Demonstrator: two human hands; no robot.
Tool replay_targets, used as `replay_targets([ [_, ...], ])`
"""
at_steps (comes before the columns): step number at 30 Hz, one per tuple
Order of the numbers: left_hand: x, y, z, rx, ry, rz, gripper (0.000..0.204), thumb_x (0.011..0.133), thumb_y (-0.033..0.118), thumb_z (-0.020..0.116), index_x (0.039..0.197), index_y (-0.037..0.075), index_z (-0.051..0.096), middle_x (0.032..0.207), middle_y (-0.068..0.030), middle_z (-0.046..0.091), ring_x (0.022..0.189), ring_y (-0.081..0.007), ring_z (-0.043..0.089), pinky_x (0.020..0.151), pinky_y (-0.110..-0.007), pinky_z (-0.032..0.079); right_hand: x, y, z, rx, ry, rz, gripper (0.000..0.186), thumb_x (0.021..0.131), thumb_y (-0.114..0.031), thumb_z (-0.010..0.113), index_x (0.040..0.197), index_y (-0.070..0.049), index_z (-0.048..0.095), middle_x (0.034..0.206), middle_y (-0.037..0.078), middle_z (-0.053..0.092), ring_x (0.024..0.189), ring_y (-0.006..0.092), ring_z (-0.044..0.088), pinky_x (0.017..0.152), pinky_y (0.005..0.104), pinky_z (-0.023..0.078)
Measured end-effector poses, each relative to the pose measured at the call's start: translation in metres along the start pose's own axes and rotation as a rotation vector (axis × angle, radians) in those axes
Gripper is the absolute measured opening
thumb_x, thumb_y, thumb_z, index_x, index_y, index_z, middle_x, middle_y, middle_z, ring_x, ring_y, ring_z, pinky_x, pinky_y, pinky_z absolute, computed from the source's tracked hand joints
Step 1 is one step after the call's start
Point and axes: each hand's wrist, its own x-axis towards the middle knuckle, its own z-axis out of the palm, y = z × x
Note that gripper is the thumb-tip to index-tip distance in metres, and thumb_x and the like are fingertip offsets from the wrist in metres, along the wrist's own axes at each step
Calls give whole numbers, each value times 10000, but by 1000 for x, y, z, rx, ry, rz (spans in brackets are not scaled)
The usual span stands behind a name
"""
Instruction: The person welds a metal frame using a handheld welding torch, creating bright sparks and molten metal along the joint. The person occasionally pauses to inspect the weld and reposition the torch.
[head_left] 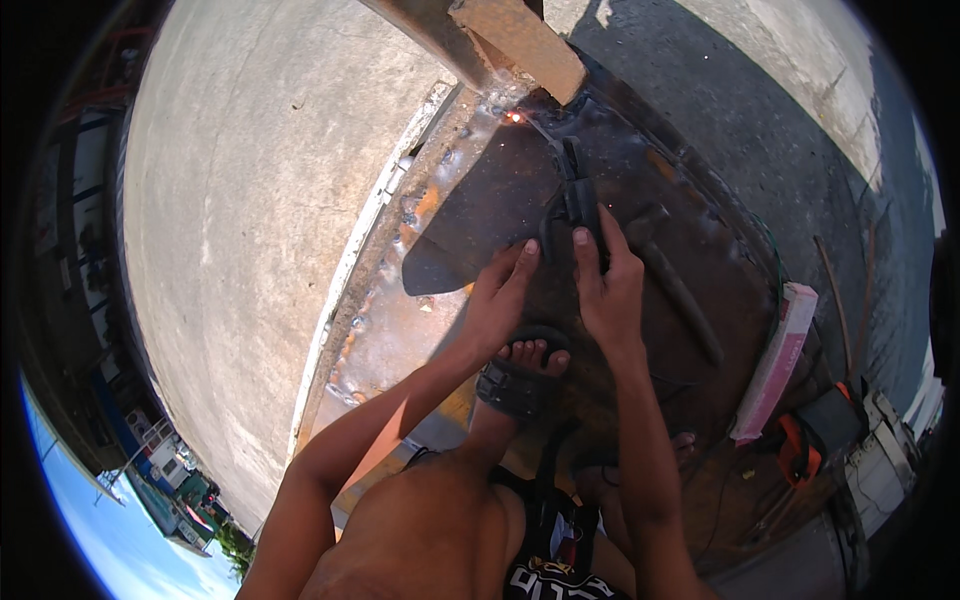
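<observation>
My right hand (610, 290) is closed around the black handle of a welding electrode holder (575, 200), its thumb along the top. My left hand (497, 300) is closed at the near-left side of the holder, thumb forward; its other fingers are mostly hidden. From the jaws a thin welding rod (543, 132) runs up and left to a glowing orange spot (515, 118). That spot lies where a rusty steel beam (525, 45) meets a dark steel plate (500, 200). Right of my right hand, a hammer-like tool (680, 285) lies on the plate.
My sandalled foot (520, 375) stands on the plate. To the right are a pink-and-white long box (775, 365), a black-and-orange object (815, 435) and thin rusty rods (835, 300). A pale edge strip (370, 215) borders concrete ground (240, 200) on the left.
</observation>
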Motion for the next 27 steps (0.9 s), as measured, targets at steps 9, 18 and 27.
replay_targets([
  [9, 0, -2, -1, 20, 3, 7, 550, 1159, 419, 508, 1341, -71, 678, 1282, -204, 662, 1237, -294, 623, 1119, -366, 423, 4, -1, 0, -61, -29, -39, 475, 1116, -270, 622, 1393, 117, 608, 1042, 309, 753, 980, 427, 780, 801, 430, 578],
  [18, 0, 1, 0, 55, 26, -21, 569, 1161, 429, 498, 1365, -77, 663, 1322, -200, 663, 1271, -291, 624, 1126, -362, 422, 7, -4, 2, -104, -23, -37, 446, 1119, -280, 616, 1379, 82, 626, 963, 290, 746, 896, 428, 776, 745, 447, 560],
  [27, 3, -1, -2, 27, 6, -29, 566, 1159, 427, 509, 1356, -77, 673, 1335, -200, 659, 1271, -285, 620, 1128, -359, 420, 7, -5, 1, -107, -35, -30, 450, 1121, -282, 611, 1374, 90, 622, 958, 297, 742, 901, 444, 770, 756, 457, 560],
])
